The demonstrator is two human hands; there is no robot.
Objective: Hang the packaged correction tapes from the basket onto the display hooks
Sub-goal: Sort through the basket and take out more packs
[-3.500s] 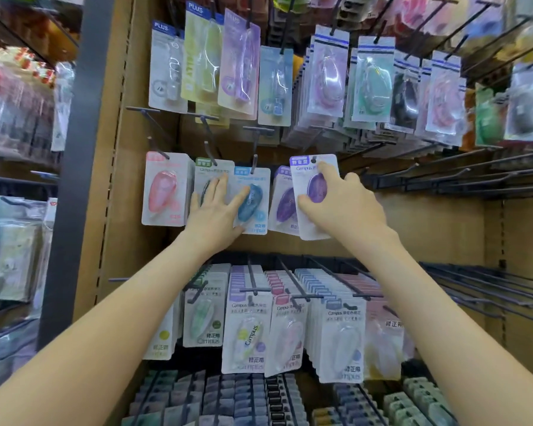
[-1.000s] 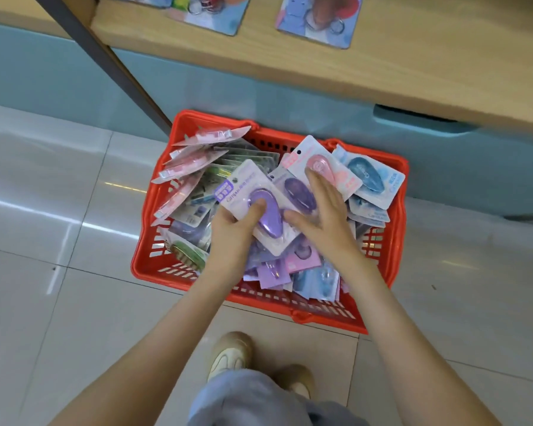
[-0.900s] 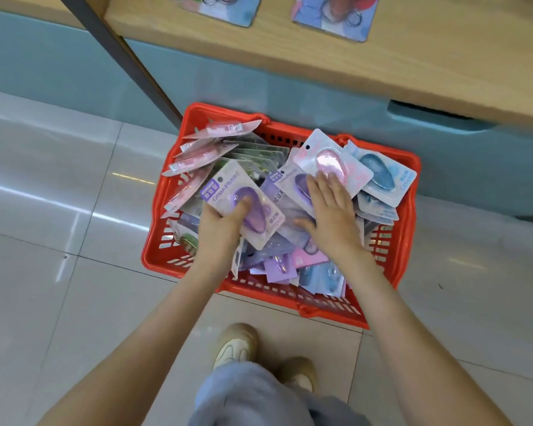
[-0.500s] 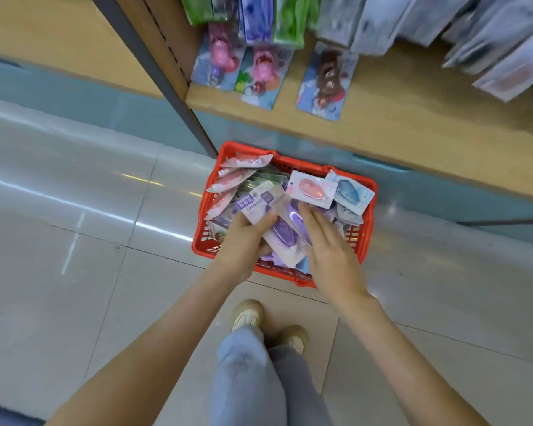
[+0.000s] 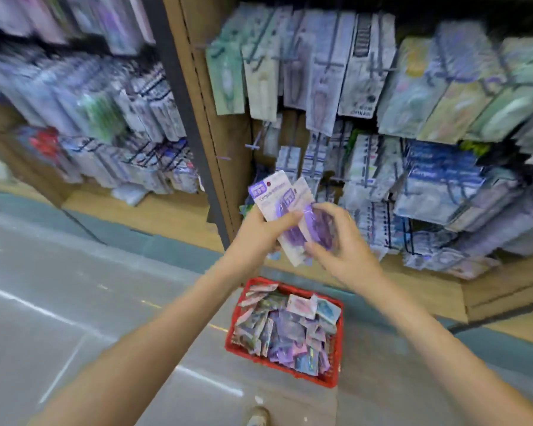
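Pick done. Half a second ago both hands were down in the basket (image 5: 290,372); now they're up at chest height in front of the display, and the view has swung from the floor (image 5: 74,287) to the racks. There's heavy motion blur, so detail is poor.

- left hand (image 5: 256,235): closed around the first purple pack (image 5: 270,195), thumb across its face, header card pointing up
- right hand (image 5: 348,244): fingers curled around the second purple pack (image 5: 316,222), which overlaps the first from behind. I can't tell whether it's separating the two or just steadying them
- basket sits on the floor below the hands, still piled with packs — plenty left to hang

So two packs are out of the basket and in the air, neither on a hook yet. Display hooks (image 5: 253,146) show up and left of the packs, too blurred to say which is the target or whether it's free. Likely next: split the pair, find the hang hole and thread one on.
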